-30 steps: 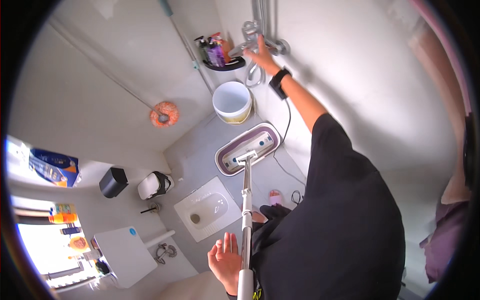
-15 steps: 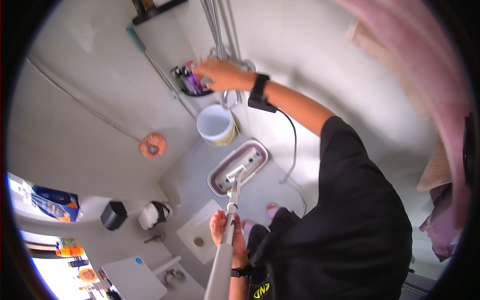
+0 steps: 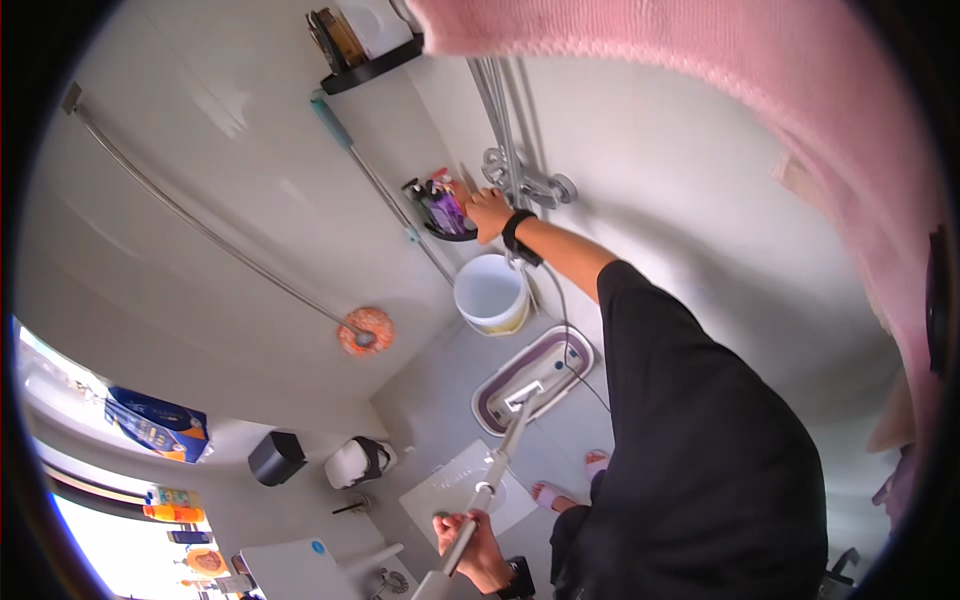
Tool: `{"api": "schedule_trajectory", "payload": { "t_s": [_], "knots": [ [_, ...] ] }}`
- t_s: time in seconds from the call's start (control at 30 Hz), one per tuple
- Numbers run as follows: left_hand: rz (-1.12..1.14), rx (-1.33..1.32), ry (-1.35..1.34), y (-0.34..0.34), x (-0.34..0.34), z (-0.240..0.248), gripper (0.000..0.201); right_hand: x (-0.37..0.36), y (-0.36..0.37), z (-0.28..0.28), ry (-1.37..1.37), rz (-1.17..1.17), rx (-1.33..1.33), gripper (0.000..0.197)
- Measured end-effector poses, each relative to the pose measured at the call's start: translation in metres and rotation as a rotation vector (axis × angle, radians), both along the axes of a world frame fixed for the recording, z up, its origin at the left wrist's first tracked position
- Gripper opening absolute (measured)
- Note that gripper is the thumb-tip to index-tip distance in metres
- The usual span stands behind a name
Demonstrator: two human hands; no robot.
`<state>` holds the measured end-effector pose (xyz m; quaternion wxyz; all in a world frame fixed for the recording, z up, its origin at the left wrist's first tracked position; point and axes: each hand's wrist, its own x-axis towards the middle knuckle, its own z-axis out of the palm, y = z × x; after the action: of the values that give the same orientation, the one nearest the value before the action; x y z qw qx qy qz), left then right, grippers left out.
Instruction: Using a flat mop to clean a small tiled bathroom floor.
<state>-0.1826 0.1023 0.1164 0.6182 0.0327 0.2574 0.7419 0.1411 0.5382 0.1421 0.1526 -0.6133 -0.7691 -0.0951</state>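
A mop (image 3: 515, 440) with a pale grey pole slants up from the lower edge, and its white head rests in an oblong purple-and-white basin (image 3: 488, 405) on the floor. My left hand (image 3: 480, 550) is wrapped round the pole, low in the picture. My right arm stretches forward to the corner, where my right hand (image 3: 488, 213) is beside a black corner shelf (image 3: 447, 234) of bottles. A purple bottle (image 3: 445, 212) stands just left of its fingers. The fingertips are partly hidden, and I cannot tell whether they grip anything.
A white bucket (image 3: 492, 290) stands below the shelf. Shower taps (image 3: 530, 180) jut from the wall near my right hand. A teal-handled pole (image 3: 375, 180) leans left of the shelf; an orange scrubber (image 3: 366, 332) hangs nearby. A pink towel (image 3: 640, 40) hangs at the upper right.
The view has shifted, so the room sits lower and further right. My right hand has come lower, closer beside the shelf bottles. My left hand still holds the mop pole.
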Motion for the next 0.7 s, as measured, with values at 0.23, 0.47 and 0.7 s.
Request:
{"api": "schedule_trajectory", "payload": {
  "t_s": [0.23, 0.47, 0.7],
  "knots": [
    [-0.038, -0.049, 0.085, 0.098, 0.03, 0.03, 0.004, -0.031, -0.063, 0.062, 0.531, 0.382, -0.535, 0.103],
    [-0.191, 0.141, 0.206, 0.185, 0.091, 0.05, 0.022, -0.117, -0.236, 0.181, 0.979, 1.058, -0.146, 0.086],
    [-0.214, 0.065, -0.045, 0.115, 0.145, 0.01, 0.018, -0.074, -0.226, 0.157, 1.461, 0.685, 0.047, 0.026]
  ]
}}
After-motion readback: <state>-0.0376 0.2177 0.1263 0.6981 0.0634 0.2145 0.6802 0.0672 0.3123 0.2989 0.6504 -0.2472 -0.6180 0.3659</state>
